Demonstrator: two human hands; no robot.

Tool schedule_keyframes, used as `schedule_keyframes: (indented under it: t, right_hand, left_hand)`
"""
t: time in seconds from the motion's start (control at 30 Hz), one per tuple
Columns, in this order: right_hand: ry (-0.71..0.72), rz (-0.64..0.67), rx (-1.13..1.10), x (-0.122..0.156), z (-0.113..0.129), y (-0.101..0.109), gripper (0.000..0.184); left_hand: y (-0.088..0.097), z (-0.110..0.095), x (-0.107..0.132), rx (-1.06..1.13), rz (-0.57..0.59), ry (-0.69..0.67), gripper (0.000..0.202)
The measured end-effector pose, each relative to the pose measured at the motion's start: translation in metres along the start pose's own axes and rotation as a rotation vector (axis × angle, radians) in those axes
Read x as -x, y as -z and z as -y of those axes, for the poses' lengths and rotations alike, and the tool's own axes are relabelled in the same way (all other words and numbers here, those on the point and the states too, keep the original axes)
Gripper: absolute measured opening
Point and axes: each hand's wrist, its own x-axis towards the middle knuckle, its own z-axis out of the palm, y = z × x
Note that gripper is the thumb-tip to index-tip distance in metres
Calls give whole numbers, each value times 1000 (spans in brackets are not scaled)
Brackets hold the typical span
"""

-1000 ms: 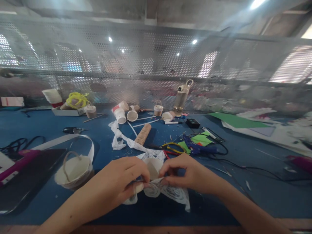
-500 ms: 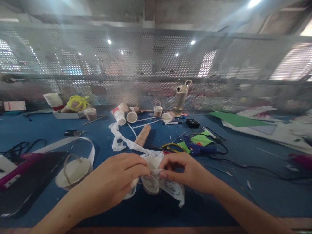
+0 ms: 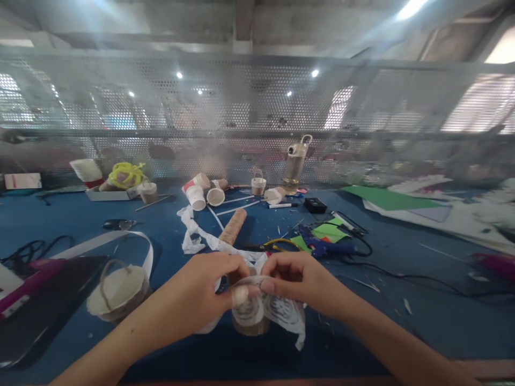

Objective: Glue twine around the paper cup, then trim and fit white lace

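Note:
Between my hands, near the front of the table, is a small cup with a brown lower side (image 3: 252, 326). White lace ribbon (image 3: 286, 315) lies over its front, and one end hangs down at the right. My left hand (image 3: 203, 287) is closed on the cup's left rim, its thumb pressing the lace from the front. With thumb and fingers pinched together, my right hand (image 3: 303, 281) grips the lace at the rim. Fingers cover much of the cup's opening. More crumpled white ribbon (image 3: 193, 236) trails behind the cup, beside a brown twine-wrapped roll (image 3: 233, 226).
On the left stand a small handled basket (image 3: 117, 292) and a black tablet-like slab (image 3: 60, 300). A blue glue gun (image 3: 322, 244), its cord and yellow-handled scissors (image 3: 281, 245) lie behind my right hand. Farther back are paper cups (image 3: 196, 197), a bottle (image 3: 294, 169) and green paper (image 3: 390, 198).
My left thumb has come down onto the lace at the cup's front. The cup has tipped, so more of its brown side shows. My right hand keeps its pinch.

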Motion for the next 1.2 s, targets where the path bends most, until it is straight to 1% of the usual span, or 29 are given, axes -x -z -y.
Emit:
schedule_keyframes:
  t: [0.07,0.13,0.27,0.37,0.53,0.77,0.97,1.2]
  right_hand:
    - [1,23,-19,0,2,0,33]
    - [20,39,-36,0,4,2,32]
    - [82,41,-39,2,8,6,32]
    - [97,52,-33,4,8,6,32]
    - [158,-25,-42,3,4,3,32]
    - [151,31,-96,4,2,1,30]
    - [125,89,-119,5,1,2,28]
    - [76,107,-130,5,3,-2,32]
  left_hand:
    - [3,5,0,144,74,30,20]
    - [7,11,2,306,121,45,22]
    - [12,21,6,486,131,68,23]
    - [11,26,8,584,123,84,23]
    - [2,27,9,712,64,84,26]
    - [-6,30,12,840,40,27,25]
    - [-9,30,12,840,98,-12,30]
    - [-16,38,11,988,106,-50,29]
